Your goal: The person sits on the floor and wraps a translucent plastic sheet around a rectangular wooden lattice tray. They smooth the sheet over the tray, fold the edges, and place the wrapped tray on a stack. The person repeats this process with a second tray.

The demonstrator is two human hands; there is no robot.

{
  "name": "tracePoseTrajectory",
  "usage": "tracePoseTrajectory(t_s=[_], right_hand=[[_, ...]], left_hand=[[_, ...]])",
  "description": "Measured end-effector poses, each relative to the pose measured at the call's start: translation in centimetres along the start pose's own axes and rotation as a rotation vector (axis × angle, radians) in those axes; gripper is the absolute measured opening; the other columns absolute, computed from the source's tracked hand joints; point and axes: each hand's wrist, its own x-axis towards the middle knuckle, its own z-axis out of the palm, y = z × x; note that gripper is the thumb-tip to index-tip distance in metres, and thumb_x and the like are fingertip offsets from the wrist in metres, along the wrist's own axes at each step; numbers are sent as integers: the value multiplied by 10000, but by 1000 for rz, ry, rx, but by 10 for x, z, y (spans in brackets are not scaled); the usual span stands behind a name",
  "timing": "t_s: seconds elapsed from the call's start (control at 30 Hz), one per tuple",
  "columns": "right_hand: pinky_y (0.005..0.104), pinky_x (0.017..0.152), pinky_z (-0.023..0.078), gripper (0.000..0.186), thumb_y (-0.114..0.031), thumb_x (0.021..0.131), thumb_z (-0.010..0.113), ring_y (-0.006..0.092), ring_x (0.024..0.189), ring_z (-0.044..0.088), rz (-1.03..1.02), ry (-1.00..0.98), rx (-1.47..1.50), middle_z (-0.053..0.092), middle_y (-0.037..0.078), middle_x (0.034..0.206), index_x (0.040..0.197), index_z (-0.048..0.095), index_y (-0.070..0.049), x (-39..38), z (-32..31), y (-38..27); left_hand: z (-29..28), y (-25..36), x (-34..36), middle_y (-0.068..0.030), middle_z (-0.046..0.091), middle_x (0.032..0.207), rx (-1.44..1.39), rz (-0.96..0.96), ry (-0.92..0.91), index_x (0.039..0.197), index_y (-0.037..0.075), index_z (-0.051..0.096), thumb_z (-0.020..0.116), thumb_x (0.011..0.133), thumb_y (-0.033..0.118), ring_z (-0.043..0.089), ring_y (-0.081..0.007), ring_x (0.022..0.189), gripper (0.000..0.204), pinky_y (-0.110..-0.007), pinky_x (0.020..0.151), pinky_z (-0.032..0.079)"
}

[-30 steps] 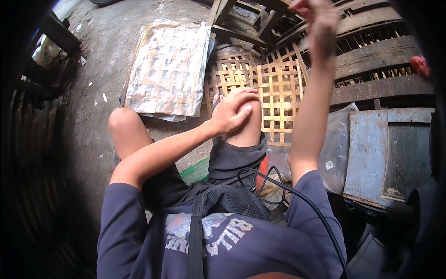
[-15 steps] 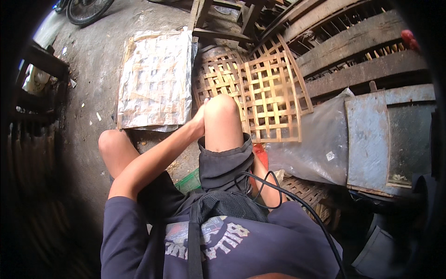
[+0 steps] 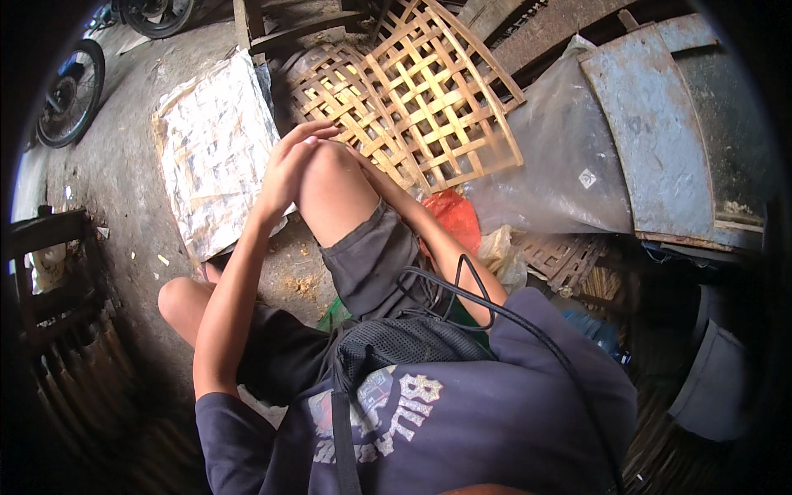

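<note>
Left hand [image 3: 289,169] is being rested flat against the raised right knee [image 3: 326,169], fingers loosely spread, nothing being gripped. Right hand is being hidden behind that knee; only the right forearm [image 3: 429,235] is being shown, so its state cannot be told. Woven bamboo lattice panels [image 3: 421,99] are being seen at 12 o'clock from the knee, just beyond it. A silvery foil-faced mat [image 3: 210,153] is lying at 9 o'clock, beside the left hand. A clear plastic sheet [image 3: 561,165] and a rusted blue metal plate [image 3: 660,124] are lying at 3 o'clock, with a red bag [image 3: 454,216] nearer at 4 o'clock
</note>
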Motion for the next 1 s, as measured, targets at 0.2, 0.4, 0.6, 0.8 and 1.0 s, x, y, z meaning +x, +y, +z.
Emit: tracePoseTrajectory(t_s=[0.2,0.4,0.6,0.8,1.0], right_hand=[[382,1059,341,497,-270,893,598,276,1286,410,167,246,-663,439,188,1376,1305,480,-19,-28,-88,55],[428,1029,341,488,-132,778,619,366,1160,455,112,1052,-1098,512,219,1142,1238,499,-19,-54,-224,2],[525,1061,268,691,-320,835,572,386,1279,400,599,935,-1180,409,203,1393,1424,295,-86,-63,-259,-10],[604,1043,222,711,-348,841,579,369,1229,470,685,927,-1252,521,199,1298,1434,271,-106,-62,-215,-14],[384,566,475,670,-330,836,670,245,616,617,300,594,-1009,634,108,710,1375,370,-70,-68,-143,-34]], left_hand=[[-14,-70,-30,-108,566,1276,-169,-392,53,1287,23,512,426,972,339,510,-197,1193,454,-348,1049,345],[-1,-48,-30,-113,518,1338,-582,-571,76,1339,34,463,444,964,390,493,-202,1223,518,-355,1065,332],[2,9,-16,-148,477,1371,-82,-17,34,1359,-6,418,409,967,346,441,-223,1274,527,-353,1093,291],[-2,35,-9,-154,501,1344,312,-120,-125,1328,-12,461,452,956,309,436,-238,1276,491,-344,1092,276],[-16,19,-8,-132,532,1304,321,-284,-128,1326,28,489,373,989,375,467,-209,1222,498,-325,1062,311]])
